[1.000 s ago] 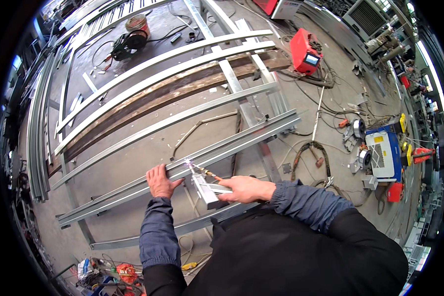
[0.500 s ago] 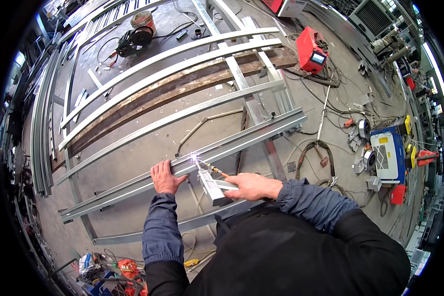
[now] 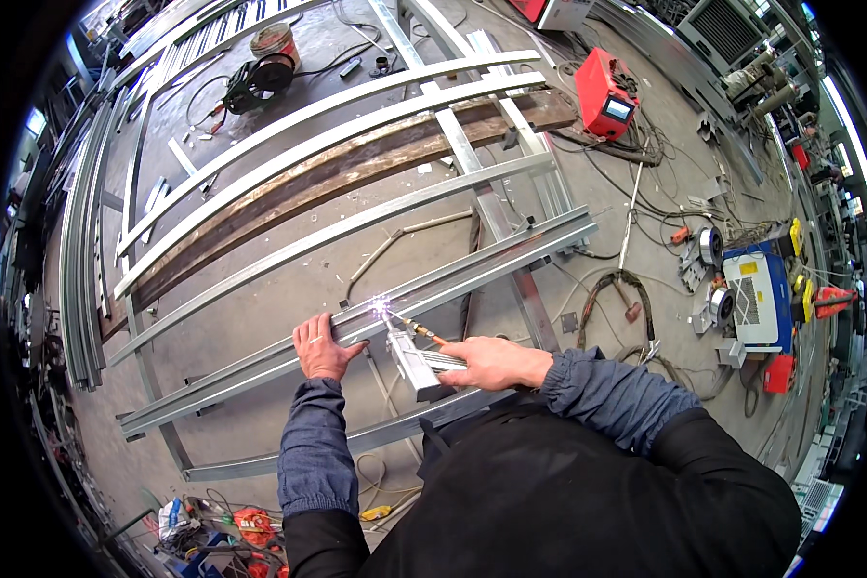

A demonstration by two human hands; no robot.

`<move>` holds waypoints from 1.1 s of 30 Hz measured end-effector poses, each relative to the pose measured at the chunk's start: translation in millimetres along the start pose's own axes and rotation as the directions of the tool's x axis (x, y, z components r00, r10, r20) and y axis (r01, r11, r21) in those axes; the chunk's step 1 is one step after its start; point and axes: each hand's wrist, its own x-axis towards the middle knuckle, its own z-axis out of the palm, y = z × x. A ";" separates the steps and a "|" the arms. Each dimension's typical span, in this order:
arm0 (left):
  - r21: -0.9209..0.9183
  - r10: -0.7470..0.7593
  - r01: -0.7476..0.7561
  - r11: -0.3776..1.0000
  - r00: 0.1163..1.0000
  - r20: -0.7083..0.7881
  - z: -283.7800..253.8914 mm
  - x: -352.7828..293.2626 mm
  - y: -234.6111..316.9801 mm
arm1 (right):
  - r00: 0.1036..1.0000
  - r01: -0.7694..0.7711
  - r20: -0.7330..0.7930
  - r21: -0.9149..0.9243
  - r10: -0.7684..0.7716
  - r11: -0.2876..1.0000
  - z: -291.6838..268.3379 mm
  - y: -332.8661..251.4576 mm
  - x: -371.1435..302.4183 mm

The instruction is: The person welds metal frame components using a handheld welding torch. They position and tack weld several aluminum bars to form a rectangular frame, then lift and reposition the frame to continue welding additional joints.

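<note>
A long galvanized metal rail (image 3: 472,262) with a channel along it lies slantwise across the frame before me. My left hand (image 3: 324,347) rests on the rail, its fingers over the top and its thumb stretched out to the right. In my right hand (image 3: 499,364) is a handheld welding torch (image 3: 411,361), gripped from the right. At the torch's tip a bright violet-white spark (image 3: 380,305) glows on the rail, just right of my left fingers; the glare hides the metal there. A thin brass-ended nozzle (image 3: 419,329) runs beside the torch toward the spark.
More metal bars (image 3: 337,219) and a brown beam (image 3: 260,210) lie beyond. A red machine (image 3: 607,94) with a small screen stands far right. Nearer right are a blue-white machine (image 3: 756,299), wire spools and trailing cables. A bucket (image 3: 275,41) and a black reel (image 3: 260,82) stand far left.
The view has shifted very slightly. Both hands and the torch keep their places on the rail, and the spark still burns at about the same spot.
</note>
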 end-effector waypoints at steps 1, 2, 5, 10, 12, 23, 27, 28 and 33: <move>0.008 0.000 0.000 1.000 1.000 0.001 0.5 -0.1 -0.2 | 1.000 -0.002 -0.002 0.000 0.002 1.000 0.5 1.3 0.2; 0.015 0.000 0.000 1.000 1.000 0.002 1.1 -0.1 -0.3 | 1.000 -0.004 -0.005 0.001 0.004 1.000 0.7 1.9 0.3; 0.013 0.006 -0.006 1.000 1.000 -0.019 2.4 -0.6 -0.3 | 1.000 -0.005 -0.015 0.009 0.005 1.000 1.9 3.0 -0.1; 0.014 0.019 -0.018 1.000 1.000 -0.022 3.4 -1.0 -1.6 | 1.000 -0.003 -0.016 0.025 0.003 1.000 -0.5 0.0 -4.2; 0.008 0.020 -0.019 1.000 0.999 -0.025 3.5 -1.5 -2.1 | 1.000 -0.011 -0.026 0.003 0.011 1.000 -2.4 -3.9 -7.5; 0.011 -0.014 0.014 1.000 1.000 0.015 1.0 0.8 1.5 | 0.998 -0.016 -0.054 -0.014 0.015 1.000 -1.3 -1.2 -11.2; -0.017 0.009 -0.009 1.000 1.000 -0.007 1.1 -0.4 -2.0 | 0.992 0.051 -0.112 -0.020 -0.053 0.998 3.5 7.0 -12.7; -0.022 0.009 -0.009 1.000 1.000 0.000 0.4 0.0 -1.7 | 0.986 0.088 -0.141 -0.023 -0.091 0.996 4.5 11.5 -13.2; -0.062 -0.008 0.011 0.998 0.999 0.046 -9.1 -1.4 0.7 | 0.999 -0.001 -0.039 0.143 0.006 0.990 -24.4 -10.1 -24.7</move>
